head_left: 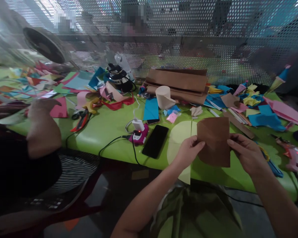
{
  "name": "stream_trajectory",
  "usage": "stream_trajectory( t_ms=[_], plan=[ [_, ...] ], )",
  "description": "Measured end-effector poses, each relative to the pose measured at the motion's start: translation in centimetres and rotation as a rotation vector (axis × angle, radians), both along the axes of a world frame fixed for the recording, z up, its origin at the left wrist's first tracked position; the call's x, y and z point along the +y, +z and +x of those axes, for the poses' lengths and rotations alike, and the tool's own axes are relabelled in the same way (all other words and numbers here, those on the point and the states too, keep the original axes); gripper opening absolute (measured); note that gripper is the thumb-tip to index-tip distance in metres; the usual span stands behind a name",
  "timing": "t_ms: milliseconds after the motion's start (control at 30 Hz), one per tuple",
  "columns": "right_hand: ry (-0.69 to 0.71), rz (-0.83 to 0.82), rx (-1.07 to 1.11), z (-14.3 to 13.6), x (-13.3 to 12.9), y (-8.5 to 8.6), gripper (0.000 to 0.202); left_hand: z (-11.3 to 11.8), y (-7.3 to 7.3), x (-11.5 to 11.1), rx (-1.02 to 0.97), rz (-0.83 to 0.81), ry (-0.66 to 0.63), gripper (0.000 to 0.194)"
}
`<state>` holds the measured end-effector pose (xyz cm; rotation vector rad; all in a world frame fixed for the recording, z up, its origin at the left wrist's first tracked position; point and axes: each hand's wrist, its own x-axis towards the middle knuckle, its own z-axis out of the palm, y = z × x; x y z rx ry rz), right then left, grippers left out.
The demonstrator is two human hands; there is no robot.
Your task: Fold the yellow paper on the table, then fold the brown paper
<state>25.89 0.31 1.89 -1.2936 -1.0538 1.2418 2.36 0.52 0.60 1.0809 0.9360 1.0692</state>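
Note:
A piece of brown paper [213, 142] is held up over the near edge of the green table, its top and bottom edges slightly curved. My left hand [190, 150] pinches its left side, thumb in front. On the right side, my right hand [245, 152] grips the same sheet between thumb and fingers. Pale yellow-green paper pieces [180, 132] lie under and left of the brown paper, one reaching past the table edge. Left of them rests a black smartphone [155, 141].
A magenta power adapter [139, 135] with cables sits left of the phone. A pink glue gun [294, 153] and blue-handled scissors [275, 168] lie at the right. Folded brown paper [176, 82] stands behind. Another person's arm [43, 125] reaches in at the left, near a fan [43, 44].

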Motion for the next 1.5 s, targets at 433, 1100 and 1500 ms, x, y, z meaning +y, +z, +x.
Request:
stream_trajectory(
  t_ms=[433,1100,1500],
  plan=[
    [-0.026,-0.002,-0.143,0.5,-0.5,-0.8,0.043,0.2,-0.4,-0.4,0.135,-0.001,0.021,0.031],
    [-0.077,-0.087,-0.033,3.0,-1.8,-1.3,0.043,0.4,-0.7,-1.8,0.222,0.033,-0.134,0.034],
    [-0.012,-0.168,-0.081,3.6,-1.5,-2.0,0.045,-0.6,-0.1,-1.8,0.305,0.059,-0.117,0.041]
  ],
)
